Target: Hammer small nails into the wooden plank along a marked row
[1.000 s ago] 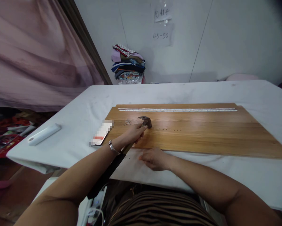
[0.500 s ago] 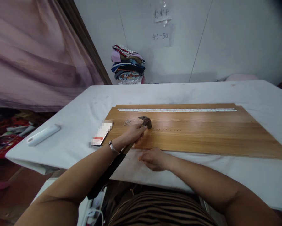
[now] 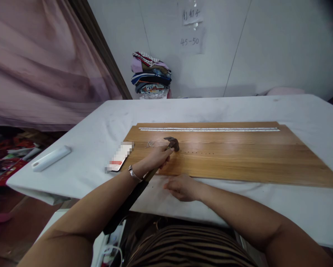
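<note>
My left hand [image 3: 160,156] is closed around the upper handle of a claw hammer [image 3: 174,144], just below its metal head. The head rests at the board's surface, and the handle's black grip runs back under my left forearm. Small dark nail heads or holes form a row in the wooden board [image 3: 252,163], right of the hammer head. Several loose nails [image 3: 150,144] lie in a small pile left of it. At the board's front edge, my right hand [image 3: 184,187] lies on the white cloth with its fingers curled in. Whatever may be inside those fingers is hidden.
Two white measuring strips [image 3: 208,129] run along the board's far side. A phone [image 3: 121,157] lies at its left edge. Further left on the white-covered table [image 3: 80,137] is a white cylindrical object [image 3: 51,158]. Folded clothes [image 3: 151,76] are stacked by the wall.
</note>
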A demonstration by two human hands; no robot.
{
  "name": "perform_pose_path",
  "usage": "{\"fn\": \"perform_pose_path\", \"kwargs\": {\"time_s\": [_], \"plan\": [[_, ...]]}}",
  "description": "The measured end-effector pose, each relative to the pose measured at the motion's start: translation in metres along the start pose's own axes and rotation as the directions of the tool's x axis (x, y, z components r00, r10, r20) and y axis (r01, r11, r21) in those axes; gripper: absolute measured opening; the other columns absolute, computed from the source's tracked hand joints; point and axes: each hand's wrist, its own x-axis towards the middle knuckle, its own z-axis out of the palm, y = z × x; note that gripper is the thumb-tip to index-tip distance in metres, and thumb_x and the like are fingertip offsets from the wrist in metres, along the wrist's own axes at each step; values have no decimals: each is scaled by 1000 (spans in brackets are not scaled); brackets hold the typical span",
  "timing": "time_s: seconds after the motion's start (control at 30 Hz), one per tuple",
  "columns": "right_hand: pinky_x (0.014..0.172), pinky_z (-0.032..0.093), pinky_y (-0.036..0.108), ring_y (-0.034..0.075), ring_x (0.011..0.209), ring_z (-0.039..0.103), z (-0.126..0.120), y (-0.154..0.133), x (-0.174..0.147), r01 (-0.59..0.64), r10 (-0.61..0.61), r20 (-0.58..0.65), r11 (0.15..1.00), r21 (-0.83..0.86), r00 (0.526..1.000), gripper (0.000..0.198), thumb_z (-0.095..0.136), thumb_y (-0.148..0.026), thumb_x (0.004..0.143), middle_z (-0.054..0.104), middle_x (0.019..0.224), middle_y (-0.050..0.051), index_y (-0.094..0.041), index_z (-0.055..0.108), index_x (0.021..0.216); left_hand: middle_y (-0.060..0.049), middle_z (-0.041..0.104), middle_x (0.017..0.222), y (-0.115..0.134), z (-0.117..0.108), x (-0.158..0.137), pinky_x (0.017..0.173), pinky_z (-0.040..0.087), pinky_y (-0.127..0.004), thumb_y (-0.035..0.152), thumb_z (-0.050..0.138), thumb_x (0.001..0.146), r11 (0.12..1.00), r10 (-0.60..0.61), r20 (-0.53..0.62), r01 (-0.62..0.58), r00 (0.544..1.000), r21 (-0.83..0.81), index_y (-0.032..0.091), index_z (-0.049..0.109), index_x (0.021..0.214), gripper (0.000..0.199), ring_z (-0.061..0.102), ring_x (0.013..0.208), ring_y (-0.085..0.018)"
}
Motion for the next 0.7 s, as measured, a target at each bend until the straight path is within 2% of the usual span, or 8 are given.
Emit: {"fn": "perform_pose_path", "kwargs": {"time_s": [0.17, 0.43, 0.6, 0.7], "plan": [[69, 45, 27, 18, 86, 66, 2, 2, -1, 18, -17, 18, 998, -63, 1000, 22, 53, -13, 90, 74, 99, 6, -19, 70, 103, 4, 50, 63, 5, -1, -5, 35, 34, -19, 42, 45, 96, 998, 34, 18, -34, 999, -46, 16, 56, 97, 28, 43, 39, -7], [70, 46, 27, 18, 87, 66, 3, 2, 0, 20, -19, 13, 997, -75, 1000, 24, 53, -15, 91, 74, 100, 7, -18, 71, 106, 3, 50, 63, 4, 1, -2, 36, 36, -20, 40, 44, 97, 1000, 3, 1, -3, 1000, -8, 15, 57, 94, 28, 43, 40, -8], [69, 47, 28, 19, 87, 66, 3, 2, 0, 16, -14, 21, 998, -61, 1000, 26, 52, -15, 92, 74, 101, 7, -17, 71, 109, 3, 49, 64, 9, -1, -8, 36, 35, -21, 40, 43, 98, 1000, 30, 16, -30, 999, -9, 15, 58, 99, 29, 43, 41, -8], [70, 47, 28, 19, 86, 66, 5, 4, -1, 22, -22, 5, 999, -50, 1000, 25, 51, -15, 92, 73, 100, 7, -18, 71, 108, 3, 50, 64, 8, -1, -7, 37, 35, -21, 41, 43, 98, 1000, 23, 17, -23, 1000, -2, 15, 57, 96, 29, 43, 42, -8]]}}
